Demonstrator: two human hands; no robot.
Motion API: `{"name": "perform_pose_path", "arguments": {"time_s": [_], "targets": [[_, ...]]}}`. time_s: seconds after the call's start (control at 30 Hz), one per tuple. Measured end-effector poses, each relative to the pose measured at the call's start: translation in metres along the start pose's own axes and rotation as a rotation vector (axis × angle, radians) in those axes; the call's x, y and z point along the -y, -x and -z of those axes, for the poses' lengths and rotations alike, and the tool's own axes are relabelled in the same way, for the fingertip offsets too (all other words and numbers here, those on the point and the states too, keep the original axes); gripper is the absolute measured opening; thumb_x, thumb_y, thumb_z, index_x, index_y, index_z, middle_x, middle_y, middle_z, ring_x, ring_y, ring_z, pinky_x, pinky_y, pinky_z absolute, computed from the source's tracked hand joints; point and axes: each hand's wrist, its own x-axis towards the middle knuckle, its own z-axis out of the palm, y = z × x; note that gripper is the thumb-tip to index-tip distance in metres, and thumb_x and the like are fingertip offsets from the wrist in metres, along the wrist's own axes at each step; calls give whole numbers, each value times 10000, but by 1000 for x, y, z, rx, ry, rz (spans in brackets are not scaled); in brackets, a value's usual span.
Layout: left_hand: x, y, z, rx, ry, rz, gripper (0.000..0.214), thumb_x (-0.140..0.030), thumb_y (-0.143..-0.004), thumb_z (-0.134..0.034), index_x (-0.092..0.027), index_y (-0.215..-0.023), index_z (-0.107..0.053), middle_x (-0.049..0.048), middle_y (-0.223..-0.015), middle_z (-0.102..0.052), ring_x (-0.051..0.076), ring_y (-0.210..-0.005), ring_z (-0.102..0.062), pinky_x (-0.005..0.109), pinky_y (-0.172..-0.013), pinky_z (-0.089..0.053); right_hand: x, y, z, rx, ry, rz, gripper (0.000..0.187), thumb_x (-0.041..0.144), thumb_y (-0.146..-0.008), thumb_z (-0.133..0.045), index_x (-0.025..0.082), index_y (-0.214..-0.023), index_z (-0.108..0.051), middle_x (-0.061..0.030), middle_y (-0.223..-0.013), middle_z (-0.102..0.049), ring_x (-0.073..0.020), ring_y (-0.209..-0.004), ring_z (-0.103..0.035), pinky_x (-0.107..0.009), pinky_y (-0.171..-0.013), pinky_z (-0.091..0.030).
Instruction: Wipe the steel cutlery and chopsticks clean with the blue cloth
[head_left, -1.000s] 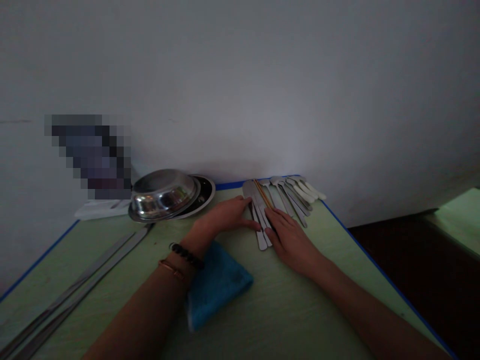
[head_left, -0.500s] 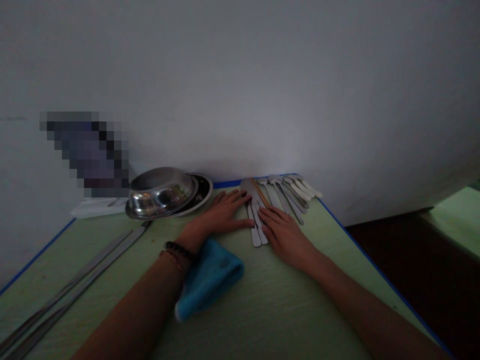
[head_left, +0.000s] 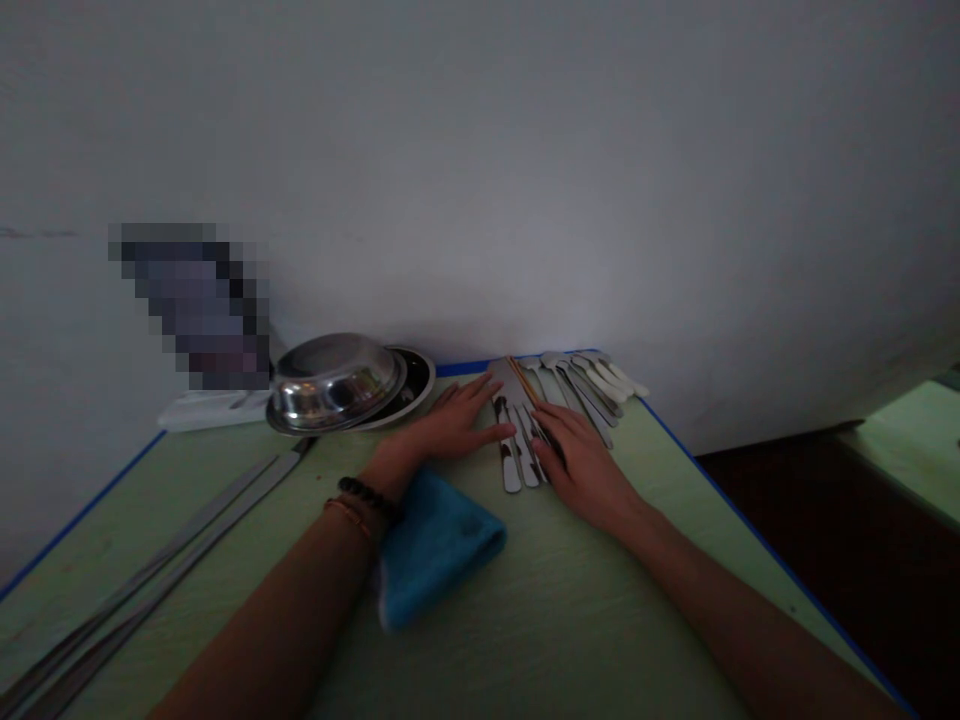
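Both my hands lie flat on a pale green table (head_left: 570, 610) near its far edge. My left hand (head_left: 450, 428), fingers stretched out, rests beside a small bunch of metal knives (head_left: 516, 440), its fingertips touching their left side. My right hand (head_left: 581, 458) lies flat on the right side of the same bunch, fingers extended against the handles. A thin wooden stick (head_left: 523, 383) lies across the knives. A folded blue cloth (head_left: 431, 545) sits under my left wrist, which wears a bead bracelet.
A row of several spoons (head_left: 592, 380) fans out to the right at the wall. A steel bowl (head_left: 334, 385) sits upside down on a dark plate (head_left: 409, 375). Long metal tongs (head_left: 150, 580) lie at the left. A white tray (head_left: 214, 408) is behind.
Both hands stay around the knives; my right hand has slid slightly forward onto the handles and the fingers of my left have shifted a little. The view has shifted slightly.
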Motion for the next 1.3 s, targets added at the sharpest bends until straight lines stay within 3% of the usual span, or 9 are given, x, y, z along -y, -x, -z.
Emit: {"name": "perform_pose_path", "arguments": {"time_s": [0.23, 0.33, 0.47, 0.57, 0.63, 0.73, 0.8, 1.07, 1.3], "targets": [[-22, 10, 29, -11, 5, -36, 477, -368, -931, -260, -92, -1283, -425, 140, -1345, -474, 216, -1238, -426, 325, -1015, -310, 17, 2, 7, -113, -91, 120, 274, 269, -893, -401, 160, -1078, -571, -109, -1093, -580, -207, -1076, -498, -406, -952, -403], [-36, 33, 46, -4, -30, -59, 367, -305, -918, -308, -143, -1154, -538, 103, -1178, -607, 216, -1080, -551, 311, -919, -387, 28, 8, 9, -96, -137, 204, 227, 267, -882, -425, 167, -1015, -579, -98, -1026, -583, -200, -1022, -518, -385, -906, -425], [-41, 82, 70, -38, -222, -28, 349, -373, -911, -327, -163, -895, -605, 80, -826, -659, 219, -766, -609, 323, -690, -436, 50, 16, 6, 77, -152, 387, 420, 353, -841, -486, 188, -1227, -470, -120, -1164, -529, -236, -1100, -476, -418, -920, -413], [-24, 122, 85, -40, -328, 122, 373, -427, -901, -328, -177, -850, -600, 66, -743, -636, 205, -692, -591, 310, -632, -419, 66, 18, -5, 192, -110, 551, 552, 426, -804, -523, 205, -1298, -412, -127, -1224, -512, -259, -1117, -468, -450, -917, -407], [-3, 147, 94, -9, -348, 305, 393, -452, -891, -324, -177, -841, -601, 73, -744, -639, 201, -665, -585, 303, -606, -415, 74, 16, -15, 210, -80, 632, 480, 404, -817, -512, 202, -1251, -464, -119, -1188, -547, -248, -1093, -489, -452, -914, -407], [34, 179, 104, 203, -293, 606, 367, -469, -828, -420, -160, -847, -617, 105, -843, -662, 220, -727, -596, 311, -628, -427, 80, 7, -31, 182, -48, 678, 301, 300, -845, -485, 177, -1111, -554, -96, -1081, -607, -216, -1027, -529, -423, -897, -424], [55, 193, 108, 275, -278, 705, 347, -476, -738, -527, -150, -780, -639, 125, -829, -677, 245, -717, -604, 326, -612, -436, 81, 1, -38, 149, -51, 682, 237, 250, -842, -480, 166, -1043, -572, -89, -1034, -624, -204, -994, -546, -408, -879, -439], [98, 198, 98, 482, -7, 933, 178, -318, -565, -637, -157, -489, -626, 145, -685, -700, 231, -576, -629, 318, -520, -496, 83, -5, -42, 146, -92, 647, 248, 183, -834, -455, 150, -1066, -538, -104, -1019, -643, -196, -998, -575, -387, -864, -476], [114, 199, 89, 454, 115, 934, 184, -281, -544, -608, -168, -404, -567, 137, -607, -673, 259, -595, -633, 372, -552, -519, 82, -5, -45, 165, -81, 567, 258, 204, -825, -479, 156, -1074, -532, -106, -1043, -631, -197, -1004, -568, -404, -878, -473]]}}
